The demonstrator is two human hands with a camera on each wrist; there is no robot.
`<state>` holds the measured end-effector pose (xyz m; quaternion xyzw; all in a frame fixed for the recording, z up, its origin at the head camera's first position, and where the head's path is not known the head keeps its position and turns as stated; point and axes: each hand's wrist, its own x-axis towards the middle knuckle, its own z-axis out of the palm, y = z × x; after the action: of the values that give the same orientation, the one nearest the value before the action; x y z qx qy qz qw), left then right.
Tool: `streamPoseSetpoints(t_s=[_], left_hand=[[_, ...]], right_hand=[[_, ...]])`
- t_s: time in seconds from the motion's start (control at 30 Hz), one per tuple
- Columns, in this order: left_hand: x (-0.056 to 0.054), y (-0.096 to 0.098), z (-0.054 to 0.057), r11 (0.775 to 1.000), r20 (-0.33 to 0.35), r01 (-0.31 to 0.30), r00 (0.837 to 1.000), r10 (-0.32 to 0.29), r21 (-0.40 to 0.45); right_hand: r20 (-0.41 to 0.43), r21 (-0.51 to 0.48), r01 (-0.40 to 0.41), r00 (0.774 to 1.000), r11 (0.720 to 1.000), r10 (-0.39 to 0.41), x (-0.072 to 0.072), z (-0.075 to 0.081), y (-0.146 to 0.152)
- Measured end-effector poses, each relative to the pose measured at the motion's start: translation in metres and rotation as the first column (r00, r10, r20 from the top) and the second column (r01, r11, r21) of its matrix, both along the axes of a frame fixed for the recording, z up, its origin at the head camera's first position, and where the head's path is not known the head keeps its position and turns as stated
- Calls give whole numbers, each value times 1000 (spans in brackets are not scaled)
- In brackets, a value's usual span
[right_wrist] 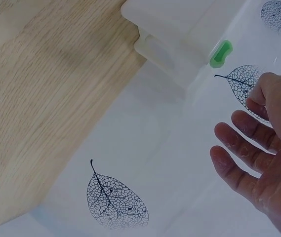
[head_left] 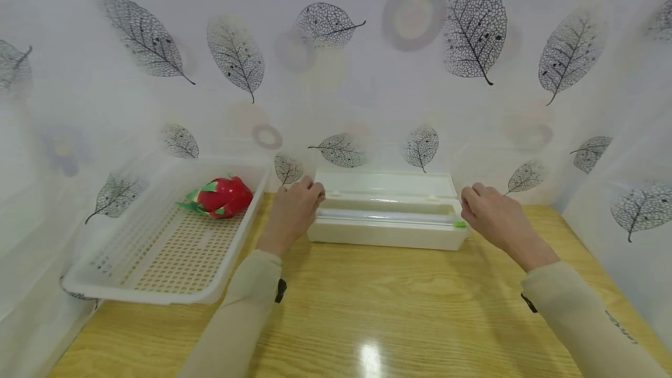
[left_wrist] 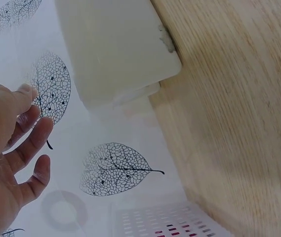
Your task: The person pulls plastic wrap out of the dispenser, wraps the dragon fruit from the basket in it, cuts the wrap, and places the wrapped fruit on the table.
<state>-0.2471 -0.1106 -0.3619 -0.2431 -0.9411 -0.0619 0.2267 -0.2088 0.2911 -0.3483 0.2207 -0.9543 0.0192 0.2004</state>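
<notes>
A long white cling film dispenser box stands at the back of the wooden table, its lid raised behind it. Inside lies a shiny roll of cling film, and a green slider sits at the right end of the front edge. My left hand is at the box's left end, thumb and forefinger pinched together. At the other end my right hand pinches the same way. Both seem to grip the clear film's edge, though the film between them hardly shows. The other fingers are loosely bent.
To the left stands a white perforated plastic basket with a red dragon fruit with green tips in it. A white leaf-printed sheet hangs behind the table and along its sides.
</notes>
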Motion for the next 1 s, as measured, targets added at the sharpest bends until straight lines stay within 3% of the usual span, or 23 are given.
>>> streamPoseSetpoints(t_s=[0.77, 1.0], left_hand=[[-1, 2, 4, 1000, -30, -9, 999, 9, 7], [-2, 3, 6, 1000, -32, -13, 999, 13, 10]], right_hand=[[-59, -2, 0, 998, 1000, 0, 1, 3, 2], [-39, -7, 10, 999, 1000, -11, 1, 4, 4]])
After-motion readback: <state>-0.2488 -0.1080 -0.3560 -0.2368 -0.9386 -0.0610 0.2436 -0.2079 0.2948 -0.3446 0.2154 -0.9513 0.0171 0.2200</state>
